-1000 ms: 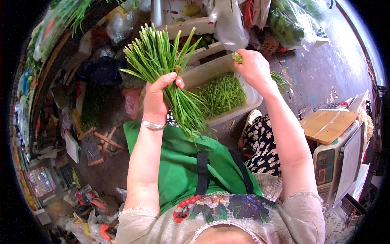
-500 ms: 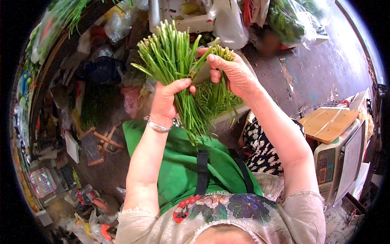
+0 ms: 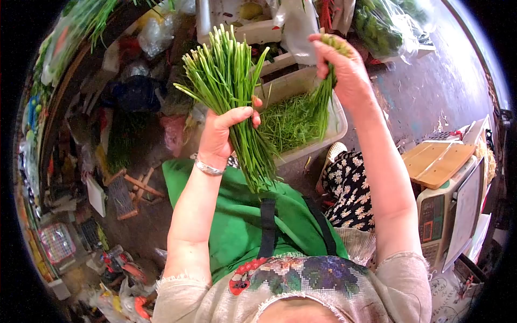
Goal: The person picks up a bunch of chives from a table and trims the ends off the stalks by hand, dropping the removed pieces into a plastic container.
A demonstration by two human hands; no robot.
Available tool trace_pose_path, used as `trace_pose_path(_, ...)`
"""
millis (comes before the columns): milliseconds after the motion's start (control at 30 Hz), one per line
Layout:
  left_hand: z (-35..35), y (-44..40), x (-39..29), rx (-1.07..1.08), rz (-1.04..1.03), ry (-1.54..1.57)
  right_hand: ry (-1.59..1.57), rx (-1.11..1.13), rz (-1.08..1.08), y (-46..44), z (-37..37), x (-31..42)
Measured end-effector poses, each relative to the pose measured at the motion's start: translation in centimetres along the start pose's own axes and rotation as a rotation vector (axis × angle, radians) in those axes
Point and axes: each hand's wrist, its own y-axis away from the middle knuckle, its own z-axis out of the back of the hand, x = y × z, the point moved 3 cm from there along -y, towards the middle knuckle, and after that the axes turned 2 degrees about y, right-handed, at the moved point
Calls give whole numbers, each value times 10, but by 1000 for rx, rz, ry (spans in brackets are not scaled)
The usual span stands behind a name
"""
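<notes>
My left hand (image 3: 223,132) is closed round the middle of a thick bunch of long green stalks (image 3: 229,75), like garlic chives, cut ends up and thin leafy ends hanging over my green apron (image 3: 226,215). Up to the right, my right hand (image 3: 347,70) grips a smaller bunch of the same stalks (image 3: 324,105), its tips pointing down. Between and below the hands is a white plastic bin (image 3: 340,123) with loose green blades (image 3: 293,124) in it. The right hand's bunch hangs over the bin's right side.
A scale (image 3: 439,210) with a wooden board (image 3: 436,161) on it stands at the right. Bagged greens (image 3: 379,29) lie at the upper right, by a hanging plastic bag (image 3: 299,32). A small folding stool (image 3: 137,185) and clutter are on the left floor.
My right hand has moved away from the large bunch, up and to the right, carrying the smaller bunch. More of the bin shows. My left hand stays nearly still.
</notes>
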Motion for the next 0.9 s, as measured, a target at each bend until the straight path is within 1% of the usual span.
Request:
trace_pose_path(33,-1,0,0,2,3,-1,112,18,-31,3,-6,-3)
trace_pose_path(100,-2,1,2,32,44,-18,117,28,-176,12,-22,-12)
trace_pose_path(200,-4,3,6,29,83,-32,34,68,-236,17,-35,-27)
trace_pose_path(300,-7,4,7,28,110,-62,15,50,-234,16,-33,-30)
trace_pose_path(367,-7,3,7,-17,95,-54,15,27,-231,15,-30,-28)
trace_pose_path(400,-6,3,6,-68,71,-58,82,45,-219,15,-28,-25)
trace_pose_path(433,-3,2,6,-67,70,-57,150,64,-206,15,-27,-22)
trace_pose_path(533,6,-1,4,-123,27,-51,164,80,-191,17,-26,-17)
trace_pose_path(633,3,0,1,-129,-11,-31,170,84,-188,17,-28,-16)
trace_pose_path(733,2,0,1,-117,-2,-45,96,74,-183,17,-28,-21)
trace_pose_path(833,3,0,1,-104,25,-63,-184,41,-240,18,-30,-25)
trace_pose_path(900,4,0,2,-102,41,-87,-174,58,-240,16,-26,-29)
